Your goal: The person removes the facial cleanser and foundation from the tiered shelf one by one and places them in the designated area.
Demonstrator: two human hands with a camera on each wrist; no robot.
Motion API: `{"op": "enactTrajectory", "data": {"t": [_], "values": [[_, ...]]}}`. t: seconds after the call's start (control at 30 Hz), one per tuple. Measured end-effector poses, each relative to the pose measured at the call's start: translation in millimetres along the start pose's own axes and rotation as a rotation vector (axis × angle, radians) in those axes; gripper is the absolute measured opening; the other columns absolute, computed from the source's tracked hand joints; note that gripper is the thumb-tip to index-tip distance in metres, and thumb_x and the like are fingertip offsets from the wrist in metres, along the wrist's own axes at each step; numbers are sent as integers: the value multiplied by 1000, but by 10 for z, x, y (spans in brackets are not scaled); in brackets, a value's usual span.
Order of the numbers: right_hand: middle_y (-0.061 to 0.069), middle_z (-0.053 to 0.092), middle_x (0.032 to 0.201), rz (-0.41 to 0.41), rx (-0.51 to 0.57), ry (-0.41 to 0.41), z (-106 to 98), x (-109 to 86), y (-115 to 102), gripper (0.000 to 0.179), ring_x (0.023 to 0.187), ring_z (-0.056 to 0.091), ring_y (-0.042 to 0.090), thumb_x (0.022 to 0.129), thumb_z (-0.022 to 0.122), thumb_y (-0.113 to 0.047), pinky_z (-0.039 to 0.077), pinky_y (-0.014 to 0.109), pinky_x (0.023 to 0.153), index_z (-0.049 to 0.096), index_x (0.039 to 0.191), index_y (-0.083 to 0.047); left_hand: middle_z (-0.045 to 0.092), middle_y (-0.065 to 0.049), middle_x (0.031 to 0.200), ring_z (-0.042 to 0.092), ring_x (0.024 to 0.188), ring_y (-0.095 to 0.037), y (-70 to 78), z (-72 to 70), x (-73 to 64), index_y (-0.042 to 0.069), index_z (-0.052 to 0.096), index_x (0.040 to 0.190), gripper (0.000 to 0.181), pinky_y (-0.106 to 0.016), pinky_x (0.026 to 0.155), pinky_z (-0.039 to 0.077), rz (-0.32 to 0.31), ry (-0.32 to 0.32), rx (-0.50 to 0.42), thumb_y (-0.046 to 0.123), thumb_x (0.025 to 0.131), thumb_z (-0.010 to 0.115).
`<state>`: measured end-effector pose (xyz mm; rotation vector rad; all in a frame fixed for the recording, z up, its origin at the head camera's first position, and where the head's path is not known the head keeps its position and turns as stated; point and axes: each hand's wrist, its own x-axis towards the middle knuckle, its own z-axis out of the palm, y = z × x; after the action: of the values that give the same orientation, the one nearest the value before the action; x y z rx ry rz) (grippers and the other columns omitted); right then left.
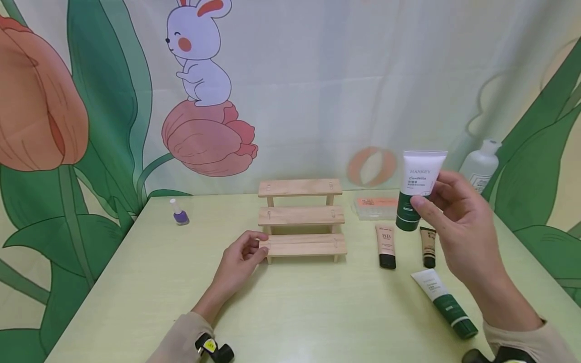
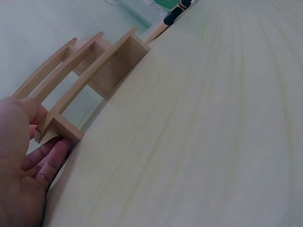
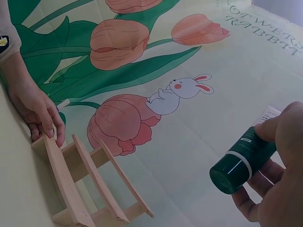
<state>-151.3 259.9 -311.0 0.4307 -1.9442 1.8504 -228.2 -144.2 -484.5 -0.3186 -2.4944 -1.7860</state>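
In the head view my right hand (image 1: 467, 227) pinches a white and green squeeze tube (image 1: 419, 189), held up off the table with its green cap down. The right wrist view shows that tube's dark green cap end (image 3: 232, 172) between thumb and fingers. A small three-step wooden display stand (image 1: 301, 217) stands at the back middle of the table, its steps bare. My left hand (image 1: 240, 264) grips the left end of its lowest step. In the left wrist view, thumb and fingers (image 2: 52, 161) close around that end of the wood.
Right of the stand lie a pink BB cream tube (image 1: 386, 247), a small tan and black tube (image 1: 428, 247), another white and green tube (image 1: 447, 302) and a clear flat box (image 1: 375, 207). A white bottle (image 1: 481, 164) stands behind my right hand. Purple nail polish (image 1: 180, 214) stands far left.
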Motion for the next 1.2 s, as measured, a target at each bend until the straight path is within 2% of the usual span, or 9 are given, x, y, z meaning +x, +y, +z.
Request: {"op": "enactTrajectory", "data": {"t": [0.23,0.4,0.47,0.57,0.67,0.87,1.0,1.1,1.2], "values": [[8,67,131,-4,-34,9,-73,-152,101,43,111,62,21,105,70,8,57,15,90,64,147,-3,69,-8,111,66,96,-22,-6,-3,3,20,73,130,22,-23,80,55,-6,-5,-3,16,108,75],[7,68,128,28,-47,31,-100,-295,221,45,111,64,19,102,72,10,58,15,88,64,145,-2,70,-7,112,66,96,-22,0,0,3,20,73,130,23,-23,81,55,-7,-1,4,16,108,75],[7,66,127,50,-114,40,-97,-362,276,45,111,63,19,102,74,9,58,15,90,63,144,-1,70,-7,112,66,96,-21,2,0,4,19,73,130,23,-23,81,55,-5,3,3,16,108,75],[3,64,129,88,-279,40,-93,-479,368,46,112,61,18,104,76,2,56,14,95,61,146,-5,70,-8,112,66,96,-21,6,0,4,18,73,131,23,-23,81,55,-7,4,2,15,108,75],[0,63,130,122,-405,32,-102,-593,455,45,110,62,17,104,78,-4,55,12,93,60,145,-6,70,-9,112,66,96,-22,13,0,1,19,73,131,23,-23,81,55,-12,-1,0,16,108,75],[5,62,124,169,-514,-12,-158,-753,607,41,102,61,16,102,83,-10,53,13,84,62,138,-4,69,-7,114,65,98,-23,6,-10,-5,21,73,131,23,-24,82,55,-14,-4,-7,18,108,75],[9,65,128,261,-577,-28,-200,-834,666,43,104,62,12,103,83,-18,53,13,84,62,139,-6,69,-7,113,66,97,-24,-1,-5,-1,22,73,131,23,-24,81,55,-14,-7,-6,18,109,75],[10,66,131,321,-581,-21,-211,-908,719,48,104,62,10,103,84,-20,54,16,82,60,143,-7,69,-7,112,65,95,-23,2,-5,-3,21,73,131,23,-24,80,54,-8,-8,-4,19,108,75],[10,67,127,346,-552,-10,-209,-983,775,56,102,63,9,101,86,-19,57,19,78,57,148,-9,69,-8,111,64,95,-22,3,-6,-5,19,73,131,23,-23,80,53,-1,-8,-5,18,108,76]]}}
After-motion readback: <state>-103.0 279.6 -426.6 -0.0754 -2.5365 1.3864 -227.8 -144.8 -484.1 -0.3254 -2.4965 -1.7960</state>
